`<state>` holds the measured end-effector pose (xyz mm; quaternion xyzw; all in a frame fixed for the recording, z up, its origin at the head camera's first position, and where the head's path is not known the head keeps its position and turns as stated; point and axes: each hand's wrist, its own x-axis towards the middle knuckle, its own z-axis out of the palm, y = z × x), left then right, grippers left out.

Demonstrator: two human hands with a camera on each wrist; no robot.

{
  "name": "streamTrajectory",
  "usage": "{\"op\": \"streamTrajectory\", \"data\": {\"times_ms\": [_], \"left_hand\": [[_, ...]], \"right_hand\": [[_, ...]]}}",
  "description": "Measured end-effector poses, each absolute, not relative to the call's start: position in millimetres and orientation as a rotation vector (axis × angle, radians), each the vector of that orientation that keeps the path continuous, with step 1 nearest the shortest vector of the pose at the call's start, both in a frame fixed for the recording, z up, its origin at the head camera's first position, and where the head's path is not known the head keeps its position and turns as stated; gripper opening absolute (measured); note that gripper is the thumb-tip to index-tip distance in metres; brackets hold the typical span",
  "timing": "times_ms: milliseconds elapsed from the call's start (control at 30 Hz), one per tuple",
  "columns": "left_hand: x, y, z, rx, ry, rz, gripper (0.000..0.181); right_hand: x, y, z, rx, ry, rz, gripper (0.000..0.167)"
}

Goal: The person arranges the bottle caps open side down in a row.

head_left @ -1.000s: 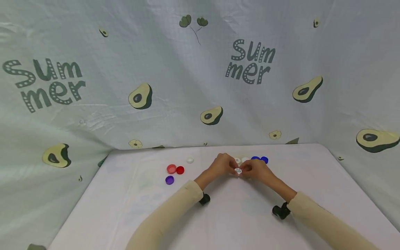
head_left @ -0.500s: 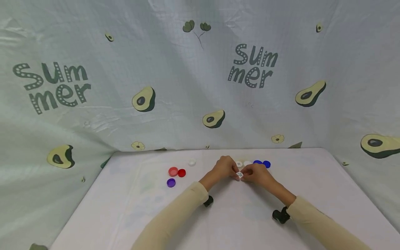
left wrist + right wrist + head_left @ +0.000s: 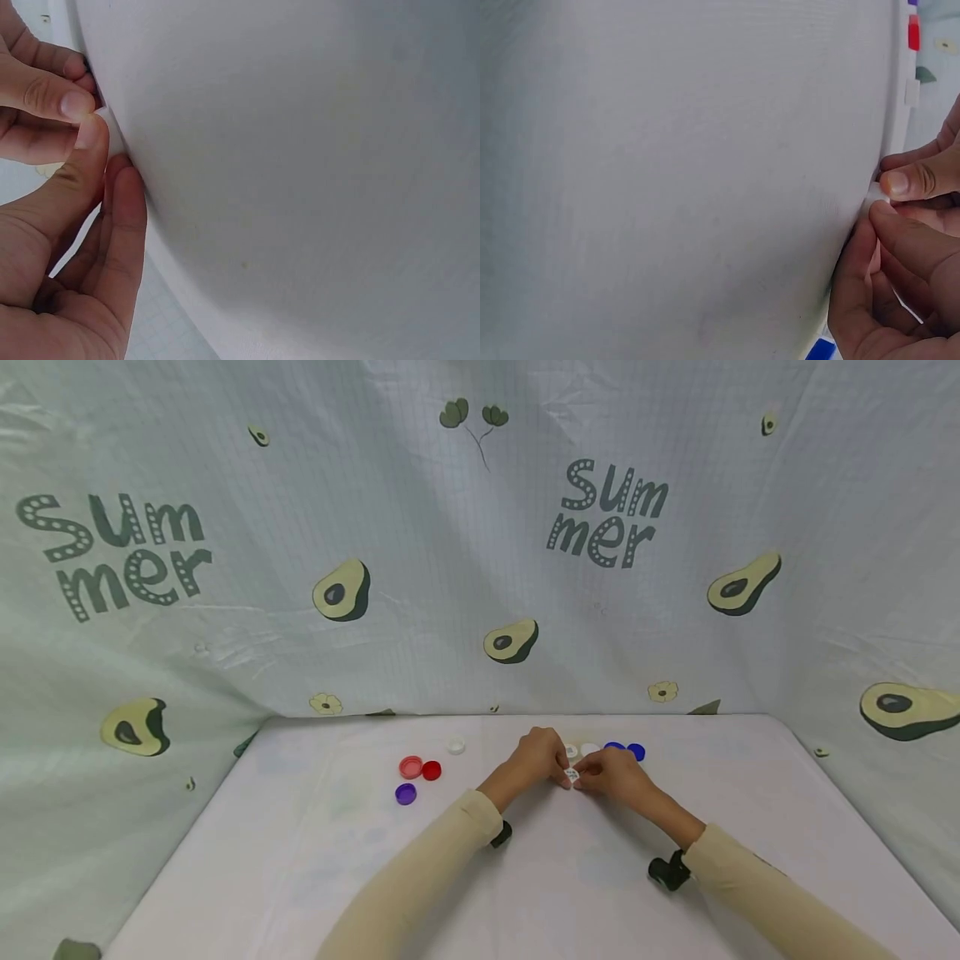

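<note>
A small white bottle cap with dark print on its top is held between my two hands near the far side of the table. From the left, my left hand pinches it with thumb and fingertips. My right hand grips its other side, so the fingertips of both hands nearly meet. The left wrist view shows only a sliver of the cap between the thumbs. Much of the cap is also covered by fingers in the right wrist view.
Just behind the hands lie a cream cap, a white cap and two blue caps. Left of them are another white cap, a pinkish-red cap, a red cap and a purple cap. A printed curtain hangs behind the table.
Both hands stay together on the white cap, with only slight shifts of the fingers and the cap's tilt. The head view itself has moved a little.
</note>
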<state>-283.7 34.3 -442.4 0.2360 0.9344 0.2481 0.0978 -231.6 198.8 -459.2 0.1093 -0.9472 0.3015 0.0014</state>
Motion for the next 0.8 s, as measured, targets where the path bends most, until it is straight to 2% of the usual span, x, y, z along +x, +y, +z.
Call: {"op": "streamTrajectory", "data": {"times_ms": [367,600,700,800], "left_hand": [[-282.8,34.3,-434.2,0.761,2.724,0.771,0.016],[-287.0,27.1,-439.7,0.797,2.742,0.746,0.030],[-281.1,15.8,-437.7,0.850,2.733,0.725,0.040],[-269.1,-4.5,-427.3,0.912,2.727,0.732,0.039]], "right_hand": [[-234.2,204.0,-455.5,0.346,-2.981,0.966,0.020],[-237.9,208.3,-454.1,0.381,-3.001,1.026,0.023],[-233.3,210.6,-454.8,0.369,-3.029,1.089,0.028],[-225.5,210.6,-451.1,0.424,-3.016,1.154,0.032]]}}
